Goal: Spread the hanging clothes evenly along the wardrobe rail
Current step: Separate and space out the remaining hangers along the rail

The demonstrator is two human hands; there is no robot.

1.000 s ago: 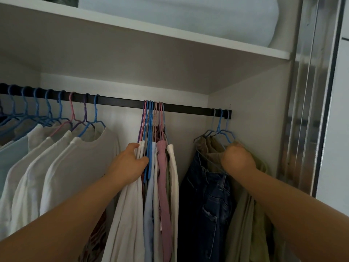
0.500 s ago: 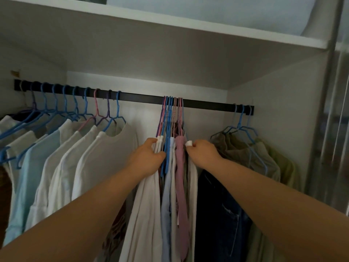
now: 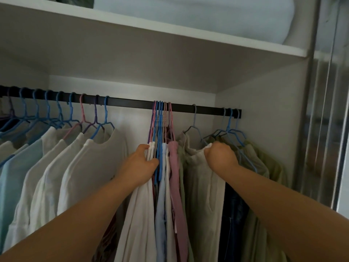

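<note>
Your left hand (image 3: 140, 163) pinches the bunched clothes (image 3: 166, 167) mid-rail (image 3: 132, 102) | right hand (image 3: 221, 155) grips the cream garment (image 3: 200, 178) toward the rail's right end | risk: tugging fabric may slip it off its hanger (image 3: 194, 123).

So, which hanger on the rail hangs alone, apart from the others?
The grey-blue hanger, hooked on the rail between the tight middle bunch and the group at the right end. It carries the cream garment that the right hand grips.

A white shelf (image 3: 170, 33) overhead bears pale folded bedding (image 3: 207, 14) — perhaps a duvet.
</note>
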